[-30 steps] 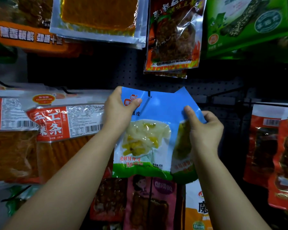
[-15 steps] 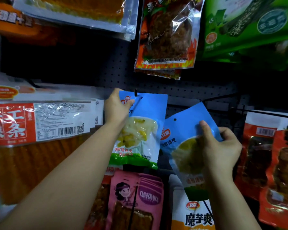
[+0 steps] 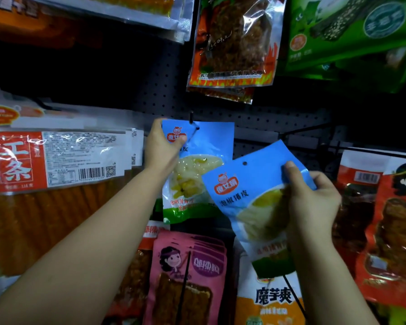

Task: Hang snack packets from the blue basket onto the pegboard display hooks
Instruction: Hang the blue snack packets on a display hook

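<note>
The left hand point(image 3: 161, 146) pinches the top corner of one blue packet point(image 3: 197, 170) to keep its hole on the hook point(image 3: 191, 118). The right hand point(image 3: 311, 202) grips a second blue packet point(image 3: 249, 195) just beside it, hole up, ready to hang next.

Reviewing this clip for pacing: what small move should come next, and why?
Probably lift the right hand to bring the second blue packet and its punched hole up to the hook, since the first blue packet, gripped by the left hand, appears threaded on it.
</note>
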